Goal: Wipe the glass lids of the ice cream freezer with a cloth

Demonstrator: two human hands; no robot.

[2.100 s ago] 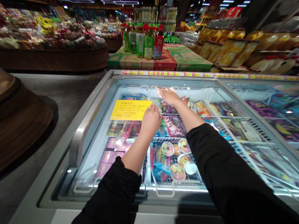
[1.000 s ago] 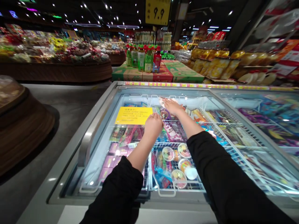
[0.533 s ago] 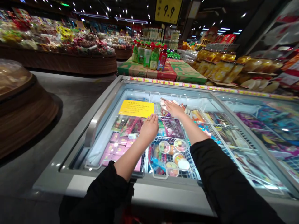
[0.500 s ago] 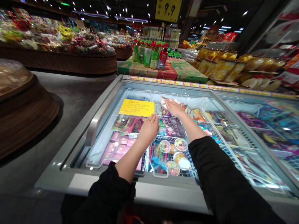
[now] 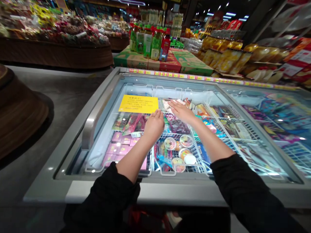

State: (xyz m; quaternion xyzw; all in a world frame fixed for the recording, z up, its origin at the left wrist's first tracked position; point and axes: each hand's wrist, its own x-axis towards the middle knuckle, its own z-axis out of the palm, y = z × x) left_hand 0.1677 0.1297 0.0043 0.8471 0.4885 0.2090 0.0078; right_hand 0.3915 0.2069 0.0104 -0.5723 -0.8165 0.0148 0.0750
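My right hand [image 5: 181,112] presses a whitish cloth [image 5: 167,105] against the glass lid [image 5: 136,87] of a chest freezer, fingers stretched over it. The cloth shows past the fingertips and above the hand; the palm hides the rest. My left hand [image 5: 155,123] rests on the glass, fingers extended close together, holding nothing. Just beyond its fingertips is a yellow notice [image 5: 139,104] on the lid. Under the glass lie pink boxes [image 5: 119,148], lidded cups [image 5: 186,141] and bagged goods in wire baskets.
A curved grey handle [image 5: 88,132] stands up at the lid's left side. Bottled drinks [image 5: 147,42] stand on cartons [image 5: 164,64] behind the freezer, with jars [image 5: 222,58] farther right. Rounded wooden display stands [image 5: 20,113] are on the left, across a strip of dark floor [image 5: 70,94].
My right hand and the cloth have slid a little nearer to me on the glass. My left hand keeps about the same place. The view has tilted slightly downward.
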